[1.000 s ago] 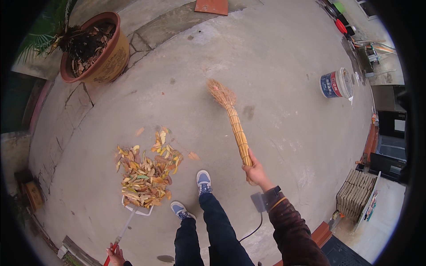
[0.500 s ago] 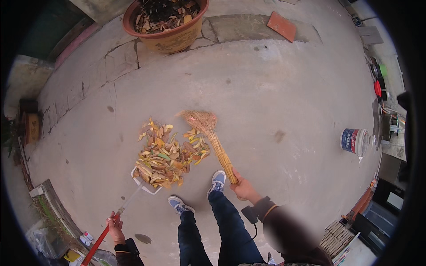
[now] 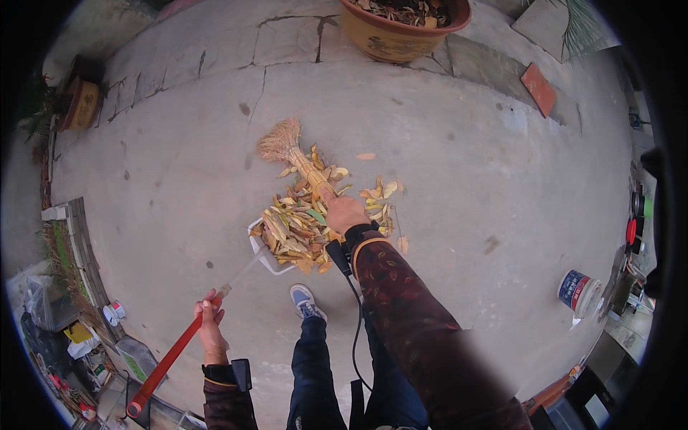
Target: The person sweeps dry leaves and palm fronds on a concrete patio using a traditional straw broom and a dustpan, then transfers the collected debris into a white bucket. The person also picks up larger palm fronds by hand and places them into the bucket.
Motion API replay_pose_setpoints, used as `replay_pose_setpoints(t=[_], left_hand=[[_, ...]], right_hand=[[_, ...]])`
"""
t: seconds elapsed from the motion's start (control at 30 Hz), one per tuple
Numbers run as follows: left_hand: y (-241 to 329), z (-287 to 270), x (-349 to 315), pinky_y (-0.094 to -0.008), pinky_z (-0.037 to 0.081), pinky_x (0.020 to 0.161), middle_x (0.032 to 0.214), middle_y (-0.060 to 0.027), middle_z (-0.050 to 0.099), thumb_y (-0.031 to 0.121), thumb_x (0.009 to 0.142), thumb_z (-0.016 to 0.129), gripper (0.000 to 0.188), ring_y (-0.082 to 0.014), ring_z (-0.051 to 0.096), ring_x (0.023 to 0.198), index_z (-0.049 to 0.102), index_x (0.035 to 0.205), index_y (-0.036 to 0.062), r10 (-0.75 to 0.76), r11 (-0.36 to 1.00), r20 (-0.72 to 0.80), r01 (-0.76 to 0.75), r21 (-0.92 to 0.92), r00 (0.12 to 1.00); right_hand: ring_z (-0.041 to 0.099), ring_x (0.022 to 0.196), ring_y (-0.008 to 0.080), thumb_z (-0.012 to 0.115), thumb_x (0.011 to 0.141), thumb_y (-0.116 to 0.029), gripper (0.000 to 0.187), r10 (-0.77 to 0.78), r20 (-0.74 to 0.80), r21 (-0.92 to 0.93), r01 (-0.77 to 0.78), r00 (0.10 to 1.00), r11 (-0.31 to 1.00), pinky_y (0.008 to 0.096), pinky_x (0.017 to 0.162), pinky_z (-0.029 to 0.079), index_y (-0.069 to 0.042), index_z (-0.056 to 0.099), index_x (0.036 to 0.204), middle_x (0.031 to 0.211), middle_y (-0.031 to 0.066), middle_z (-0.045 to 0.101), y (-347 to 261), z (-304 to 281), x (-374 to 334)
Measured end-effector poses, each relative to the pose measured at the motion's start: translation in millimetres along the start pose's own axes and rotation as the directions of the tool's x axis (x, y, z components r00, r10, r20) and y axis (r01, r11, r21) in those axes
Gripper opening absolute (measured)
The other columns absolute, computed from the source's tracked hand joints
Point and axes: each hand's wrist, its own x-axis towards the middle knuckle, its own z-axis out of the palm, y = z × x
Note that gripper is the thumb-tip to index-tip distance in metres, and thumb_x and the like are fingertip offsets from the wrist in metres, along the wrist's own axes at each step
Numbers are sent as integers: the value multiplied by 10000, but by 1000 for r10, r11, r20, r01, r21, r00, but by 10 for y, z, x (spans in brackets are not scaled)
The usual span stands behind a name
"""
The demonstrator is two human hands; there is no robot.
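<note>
A heap of dry yellow and brown leaves (image 3: 290,228) lies on the concrete ground ahead of my feet, partly in the mouth of a white dustpan (image 3: 275,266). My left hand (image 3: 208,322) is closed round the dustpan's long handle (image 3: 168,356), red along its rear part. Stretched out over the heap, my right hand (image 3: 345,213) grips a short straw broom (image 3: 308,170). The broom's bristles fan out at the far left side of the leaves. My right hand and forearm hide part of the heap.
A large planter (image 3: 401,36) stands at the far edge, with a red tile (image 3: 539,89) to its right. A white bucket (image 3: 579,292) lies at the right. Bags and clutter line the left side near a low brick border (image 3: 87,247). My shoe (image 3: 308,301) is just short of the dustpan.
My right hand has swung the broom forward and left, from right of the heap across it. A few leaves now lie scattered right of the heap. The view has shifted; my left hand keeps its hold.
</note>
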Motion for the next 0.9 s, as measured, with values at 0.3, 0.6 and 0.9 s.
replay_pose_setpoints(t=[0.3,0.6,0.9], left_hand=[[8,1,53,-327,406,843,1148,-23,555,372,896,475,304,-143,510,1028,549,954,82,18,1000,53,-18,-7,998],[130,81,70,-351,397,854,1121,-36,559,384,897,479,327,-159,507,1040,561,980,79,41,998,82,-45,38,996],[197,157,137,-359,391,867,1107,-31,562,375,897,482,323,-163,508,1045,563,1024,89,31,999,106,-35,40,994]], right_hand=[[617,876,288,497,762,-126,713,158,106,-305,-119,982,945,385,760,494,-185,192,1404,966,156,629,1329,169,-1470],[594,822,380,515,740,-190,729,280,-54,203,-264,959,943,439,765,461,-166,201,1398,868,238,614,1476,-120,-1372],[574,700,185,564,770,-66,752,285,105,874,-225,953,430,299,624,468,-181,197,1417,792,78,593,1226,893,-2143]])
